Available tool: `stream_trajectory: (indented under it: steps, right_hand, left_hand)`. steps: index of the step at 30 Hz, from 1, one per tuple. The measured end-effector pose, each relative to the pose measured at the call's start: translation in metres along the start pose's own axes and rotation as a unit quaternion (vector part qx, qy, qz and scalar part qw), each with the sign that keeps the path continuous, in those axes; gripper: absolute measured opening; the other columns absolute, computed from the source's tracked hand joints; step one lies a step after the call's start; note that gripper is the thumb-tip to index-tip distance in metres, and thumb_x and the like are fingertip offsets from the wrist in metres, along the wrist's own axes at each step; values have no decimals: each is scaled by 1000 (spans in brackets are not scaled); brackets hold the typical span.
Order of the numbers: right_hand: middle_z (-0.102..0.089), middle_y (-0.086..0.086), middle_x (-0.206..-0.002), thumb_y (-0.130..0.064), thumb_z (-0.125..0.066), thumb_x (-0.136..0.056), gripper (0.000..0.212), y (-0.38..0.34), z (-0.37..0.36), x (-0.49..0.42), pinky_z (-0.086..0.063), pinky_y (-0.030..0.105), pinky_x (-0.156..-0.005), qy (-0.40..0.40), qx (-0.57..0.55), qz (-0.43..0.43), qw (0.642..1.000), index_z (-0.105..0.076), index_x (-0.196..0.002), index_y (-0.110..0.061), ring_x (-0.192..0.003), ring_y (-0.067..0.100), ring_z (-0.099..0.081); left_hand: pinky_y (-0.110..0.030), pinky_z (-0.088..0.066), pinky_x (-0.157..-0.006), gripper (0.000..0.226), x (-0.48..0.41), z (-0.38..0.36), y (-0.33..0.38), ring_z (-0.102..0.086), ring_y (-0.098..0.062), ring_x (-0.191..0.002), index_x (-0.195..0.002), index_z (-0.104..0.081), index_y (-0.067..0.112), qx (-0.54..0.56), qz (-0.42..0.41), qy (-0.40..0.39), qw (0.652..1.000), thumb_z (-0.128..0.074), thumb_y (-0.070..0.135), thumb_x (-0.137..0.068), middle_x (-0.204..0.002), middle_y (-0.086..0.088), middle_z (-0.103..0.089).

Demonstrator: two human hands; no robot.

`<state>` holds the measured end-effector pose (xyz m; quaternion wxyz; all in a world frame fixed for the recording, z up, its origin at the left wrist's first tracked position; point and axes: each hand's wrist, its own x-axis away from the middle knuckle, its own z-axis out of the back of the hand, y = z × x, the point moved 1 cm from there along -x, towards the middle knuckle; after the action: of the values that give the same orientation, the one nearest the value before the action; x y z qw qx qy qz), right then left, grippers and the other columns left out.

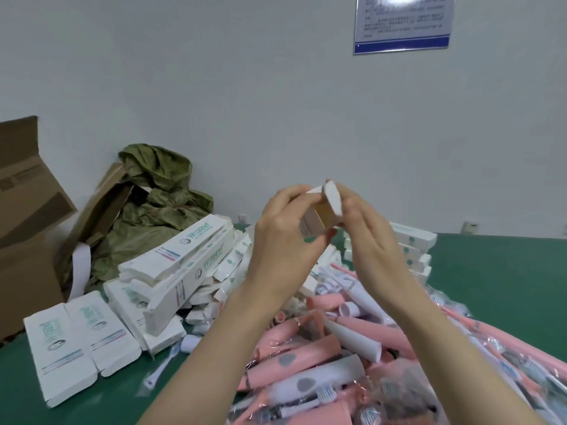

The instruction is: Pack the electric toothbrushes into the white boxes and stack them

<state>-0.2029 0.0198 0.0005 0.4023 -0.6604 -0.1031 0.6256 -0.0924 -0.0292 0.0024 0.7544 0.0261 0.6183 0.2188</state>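
White painted wall point(245, 87), smooth and matt, behind both grips. Green bench point(506, 286), flat with a felt-like surface, below and to either side of them. Brown corrugated carton point(24, 225), flaps raised, far to the left of the left grip. Heap of toothbrush handles point(306, 363), pink and white tapered plastic cylinders with grey drop-shaped buttons, many in crinkled clear film, directly below both grips. Flat white boxes point(171, 271), long printed cardboard sleeves in a loose, slanting pile, below and left of the left grip. Olive-green bag point(153, 204), crumpled and soft, left of the left grip, against the wall. Packed white boxes point(414, 240), squared up and stacked in layers, just behind the right grip. Blue-bordered notice point(402, 23), glossy, high above the right grip; its text is illegible.

Left grip point(285, 237): fingers curled over the top and thumb beneath the white box point(314, 223), which is held end-on in the air between the two grips, its brown inner card showing. Right grip point(368, 240): nearly straight fingers and thumb pinch the same box at its open end flap point(333, 199), a rounded white tab standing upright.
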Motion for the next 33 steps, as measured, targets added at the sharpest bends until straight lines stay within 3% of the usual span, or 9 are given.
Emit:
stream_trajectory:
  steps: [2, 5, 8, 11, 17, 25, 28, 31, 33]
  right_hand:
    - [-60, -36, -107, -24, -40, -98, 32, 3, -4, 3, -42, 12, -90, 8, 11, 23, 1000, -50, -122, -41, -107, -10, -54]
    - [-62, -30, -90, -26, -40, -95, 35, 6, -9, 7, -49, 25, -85, 27, 21, 28, 999, -48, -127, -40, -89, -6, -57]
    - [-63, -30, -107, -26, -37, -94, 39, 7, -15, 10, -45, 20, -91, 22, 60, 46, 997, -48, -131, -34, -104, -7, -56]
    - [-59, -11, -121, -16, -39, -94, 41, 7, -20, 14, -35, 3, -90, 23, 143, 95, 985, -47, -135, -20, -110, -7, -51]
    - [-55, 18, -130, 3, -44, -90, 43, 10, -21, 13, -30, 7, -98, 35, 274, 179, 944, -46, -132, 7, -117, 16, -48]
    - [-19, 8, -153, -42, -18, -99, 58, 11, -23, 15, -10, 12, -113, -76, 307, 155, 936, -11, -145, -8, -140, 11, -19]
    - [-11, 7, -156, -53, -12, -94, 66, 10, -21, 14, -10, 16, -114, -116, 337, 166, 920, -3, -144, -12, -139, 5, -13]
    - [-23, -9, -153, -51, -20, -97, 57, 10, -23, 17, -17, 13, -112, -118, 188, 120, 968, -19, -146, -22, -140, -2, -20]
    - [-51, -13, -136, -41, -28, -99, 38, 10, -23, 15, -36, 16, -102, -20, 7, 29, 999, -46, -131, -30, -124, -2, -46]
  left_hand:
    - [-8, -38, -89, 47, 2, 3, 0, -55, -7, -101, -111, -66, 17, -3, -12, 9, 1000, -81, 9, -67, -111, 2, -61]
    - [-7, -37, -89, 62, 8, 8, -2, -52, 0, -104, -123, -51, 28, 22, 19, 8, 1000, -81, 19, -70, -112, 13, -57]
    - [-3, -34, -85, 56, 12, 9, -3, -51, 2, -98, -117, -57, 16, 15, 25, 31, 999, -83, 20, -66, -104, 12, -56]
    - [-4, -36, -81, 49, 13, 11, -3, -52, -3, -91, -109, -63, 9, 0, 26, 46, 999, -82, 13, -64, -98, 8, -58]
    - [-5, -37, -82, 44, 13, 11, 0, -54, -7, -91, -108, -66, 6, 0, 29, 66, 997, -74, 16, -65, -99, -3, -65]
    - [-11, -40, -88, 54, 14, 13, 3, -60, -19, -99, -114, -65, 2, 2, 30, 66, 997, -61, 1, -60, -107, -9, -66]
    - [-14, -40, -88, 48, 15, 15, 1, -61, -23, -99, -114, -64, -1, -5, 27, 56, 998, -62, 10, -68, -108, -12, -65]
    - [-12, -41, -86, 53, 17, 21, 0, -60, -17, -97, -112, -65, 3, -2, 27, 65, 998, -79, 18, -63, -105, -7, -65]
    - [-19, -45, -89, 54, 20, 29, 1, -58, -14, -99, -113, -62, 8, 12, 8, 100, 995, -83, 23, -65, -106, 0, -62]
